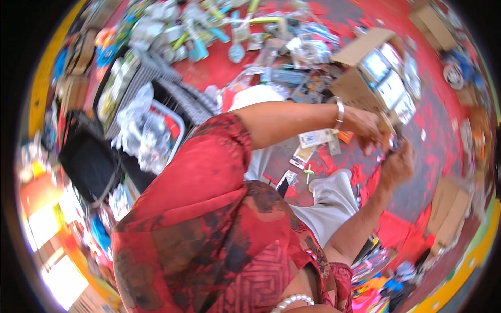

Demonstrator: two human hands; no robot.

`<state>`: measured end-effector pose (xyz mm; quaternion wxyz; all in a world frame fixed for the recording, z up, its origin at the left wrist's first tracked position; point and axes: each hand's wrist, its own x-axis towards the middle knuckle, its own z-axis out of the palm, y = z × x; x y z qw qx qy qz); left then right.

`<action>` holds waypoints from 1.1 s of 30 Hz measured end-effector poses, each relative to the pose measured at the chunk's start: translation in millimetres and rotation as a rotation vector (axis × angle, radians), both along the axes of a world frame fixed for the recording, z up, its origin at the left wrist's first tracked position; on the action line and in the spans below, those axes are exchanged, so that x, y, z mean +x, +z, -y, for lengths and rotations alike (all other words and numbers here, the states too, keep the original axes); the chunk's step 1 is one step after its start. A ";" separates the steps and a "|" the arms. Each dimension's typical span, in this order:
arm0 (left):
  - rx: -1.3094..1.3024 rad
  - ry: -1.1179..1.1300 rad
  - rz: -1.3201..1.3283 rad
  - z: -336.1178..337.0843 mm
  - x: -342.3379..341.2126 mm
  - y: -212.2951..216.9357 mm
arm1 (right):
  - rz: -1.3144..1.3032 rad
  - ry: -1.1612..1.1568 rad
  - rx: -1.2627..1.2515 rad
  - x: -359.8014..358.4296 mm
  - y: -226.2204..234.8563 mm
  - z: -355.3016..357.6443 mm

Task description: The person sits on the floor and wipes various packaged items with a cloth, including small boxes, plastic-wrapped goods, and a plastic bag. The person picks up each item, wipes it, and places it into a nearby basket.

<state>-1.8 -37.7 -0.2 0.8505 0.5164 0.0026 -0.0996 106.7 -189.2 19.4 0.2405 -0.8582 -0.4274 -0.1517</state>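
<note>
My left hand [365, 128], with a silver bangle at the wrist, reaches across to the right with its fingers bent together. My right hand [401, 164] meets it there, fingers closed. Between them is a small shiny thing [395, 142], too blurred and covered to make out. Just beyond both hands stands an open cardboard box [355, 88] holding white and blue packages [389, 86]. Below my left forearm lie a white packaged item [314, 137], an orange piece [345, 136] and a small green cross-shaped thing [309, 172] on the floor.
Heaped plastic-wrapped goods and utensils [237, 31] cover the far floor. To the left are a checked bag [133, 78], clear plastic bags [143, 130] and a black bag [91, 156]. Cardboard boxes [450, 208] line the right side; colourful goods [378, 281] lie lower right.
</note>
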 end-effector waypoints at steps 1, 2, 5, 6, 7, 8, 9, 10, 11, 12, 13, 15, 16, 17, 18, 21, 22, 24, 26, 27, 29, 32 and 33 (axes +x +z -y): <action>0.030 -0.006 -0.014 -0.8 0.6 0.5 | 0.140 -0.081 -0.113 7.4 -1.4 5.7; 0.072 -0.033 -0.054 -0.5 0.5 1.0 | 0.146 -0.203 -0.163 15.5 0.4 10.0; 0.157 -0.022 -0.170 -2.1 3.9 1.5 | 0.099 -0.484 -0.200 29.2 15.7 18.6; 0.166 -0.019 -0.217 -3.0 4.2 0.3 | -0.037 -0.475 -0.013 28.2 21.2 18.2; 0.264 -0.022 -0.285 -2.4 4.3 -1.8 | -0.177 -0.466 0.173 25.5 26.1 15.9; 0.470 -0.049 -0.181 -1.1 4.6 -4.4 | -0.306 -0.475 0.363 21.5 29.6 12.3; 0.673 -0.088 -0.097 1.0 4.5 -7.7 | -0.341 -0.279 0.343 14.8 28.9 6.8; 0.871 -0.158 -0.025 4.7 5.0 -11.1 | -0.358 -0.107 0.331 7.4 25.7 2.0; 1.117 -0.178 -0.036 10.7 5.4 -14.5 | -0.374 0.079 0.299 1.2 21.6 -2.3; 1.207 -0.139 -0.019 14.6 4.9 -18.5 | -0.339 0.146 0.104 -2.6 17.2 -5.4; 1.296 -0.099 0.003 18.6 3.7 -22.2 | -0.370 0.173 -0.034 -4.5 12.3 -6.5; 1.346 -0.010 0.055 22.1 0.2 -27.6 | -0.357 0.155 -0.208 -1.6 5.0 -3.2; 1.380 0.035 0.088 23.5 -1.5 -28.4 | -0.314 0.111 -0.245 3.0 4.2 1.5; 1.421 0.067 0.106 23.9 -3.3 -28.5 | -0.235 0.124 -0.244 8.8 4.2 6.8; 1.461 0.099 0.124 23.4 -5.1 -28.0 | -0.167 -0.001 -0.348 15.3 5.5 12.3; 1.703 0.140 0.207 20.8 -9.9 -26.3 | 0.048 -0.228 -0.500 33.2 14.8 26.5; 1.767 0.207 0.259 19.4 -10.1 -26.5 | 0.061 -0.314 -0.523 37.2 17.3 30.1; 1.892 0.276 0.363 17.8 -9.1 -27.5 | -0.095 -0.274 -0.369 43.3 17.5 33.1; 1.766 0.444 0.498 16.9 -7.3 -29.8 | -0.307 -0.195 0.017 46.0 15.8 35.3; 1.689 0.521 0.601 13.1 -8.8 -33.4 | -0.502 -0.148 0.237 45.2 13.8 35.1; 1.677 0.582 0.685 9.9 -5.8 -36.2 | -0.317 -0.134 0.307 43.9 12.2 32.0; 1.977 0.610 0.549 7.7 -7.0 -34.9 | -0.407 -0.212 0.594 33.3 18.3 21.5; 1.963 0.607 0.533 7.2 -6.9 -32.1 | -0.342 -0.226 0.582 25.5 22.9 18.3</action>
